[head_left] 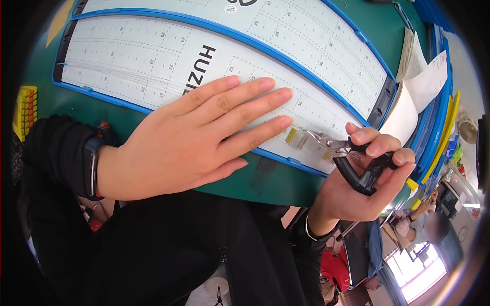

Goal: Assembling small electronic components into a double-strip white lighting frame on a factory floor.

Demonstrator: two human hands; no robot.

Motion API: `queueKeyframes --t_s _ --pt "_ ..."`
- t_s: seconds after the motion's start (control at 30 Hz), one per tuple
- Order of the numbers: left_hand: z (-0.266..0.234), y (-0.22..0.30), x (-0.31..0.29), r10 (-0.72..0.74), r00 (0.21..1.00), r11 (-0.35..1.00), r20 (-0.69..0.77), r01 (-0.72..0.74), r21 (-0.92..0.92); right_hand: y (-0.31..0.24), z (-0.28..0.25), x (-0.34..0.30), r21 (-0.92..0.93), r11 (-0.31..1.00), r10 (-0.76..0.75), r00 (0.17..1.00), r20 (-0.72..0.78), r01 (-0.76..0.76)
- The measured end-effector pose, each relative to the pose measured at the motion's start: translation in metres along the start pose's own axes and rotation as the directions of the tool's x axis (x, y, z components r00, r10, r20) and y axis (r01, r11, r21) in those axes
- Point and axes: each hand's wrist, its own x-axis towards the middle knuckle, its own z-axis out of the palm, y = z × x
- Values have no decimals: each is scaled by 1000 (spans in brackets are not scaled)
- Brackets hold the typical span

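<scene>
My right grip (pixel 352 201) is clenched around black-handled pliers (pixel 329 143); their nose is at the small yellow pieces (pixel 296 138), left of that grip. Contact: can't tell. Left grip (pixel 189 135) holds no tool I can see: palm down, fingers spread, just left of the pliers' nose. Fine strands (pixel 122 77) run out from under it, further left, along the nearer blue-framed panel (pixel 102 43), on the green worktop (pixel 278 178). Beyond the left grip: second panel (pixel 306 46). Beyond the right: loose papers (pixel 431 76). Status, my read: strands laid out, pieces grouped, that looks done. Pliers work looks unfinished; can't tell how many pieces are dealt with.
</scene>
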Motion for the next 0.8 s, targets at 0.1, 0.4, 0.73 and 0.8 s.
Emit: queueKeyframes --t_s 0.1,0.4,0.73,0.8 --pt "-2 -1 0 0 1000 1000 11 0 -11 1 3 0 14 1000 17 998 60 -17" --pt "-5 -2 -1 -10 999 1000 39 10 -12 2 5 -2 -48 999 1 999 -49 -4" --pt "-6 0 1 -1 997 1000 71 1 2 -3 0 -1 -114 993 -2 1000 26 5" --pt "-7 0 1 -8 997 1000 83 7 10 -3 -2 0 -119 993 -2 1000 23 5"
